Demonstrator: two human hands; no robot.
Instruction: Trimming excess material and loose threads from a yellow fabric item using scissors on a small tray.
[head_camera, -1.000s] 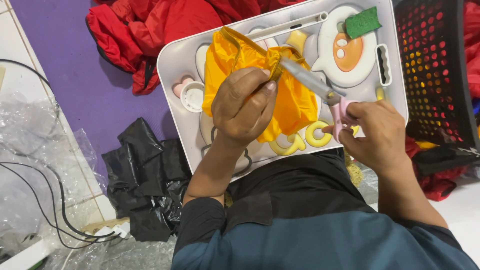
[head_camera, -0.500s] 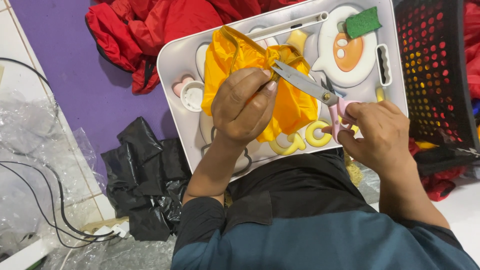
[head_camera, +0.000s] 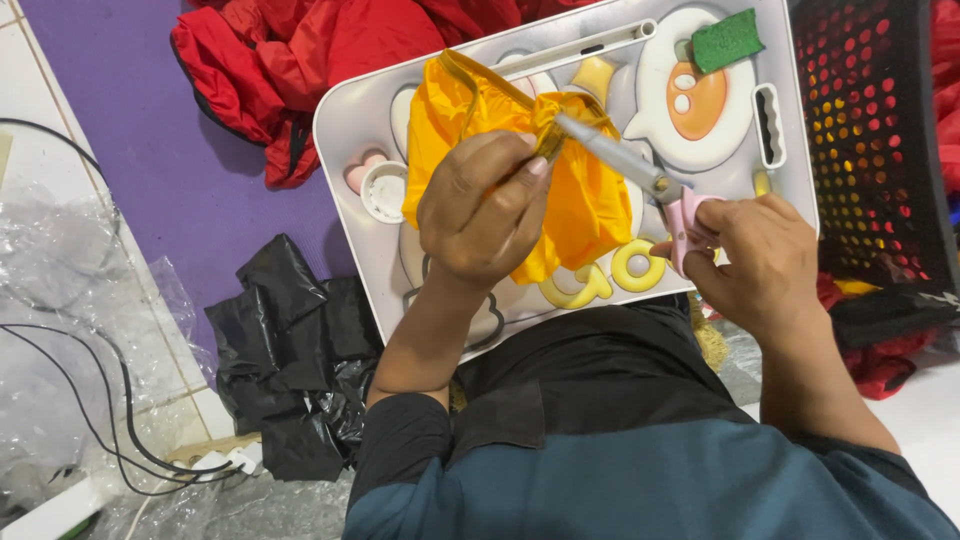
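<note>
Under L grip (head_camera: 485, 215), yellow bag (head_camera: 580, 200); scissors (head_camera: 620, 160) w/ R.

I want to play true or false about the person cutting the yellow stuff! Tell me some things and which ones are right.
1. The right hand holds scissors with pink handles. True.
2. The left hand pinches blue cloth. False: it grips yellow fabric.
3. The work happens over a white tray. True.
4. A green sponge lies on the floor tiles. False: it sits on the tray's far corner.
5. Black plastic bags lie beside the tray. True.
6. The basket by the right hand is white. False: it is black with holes.
</note>
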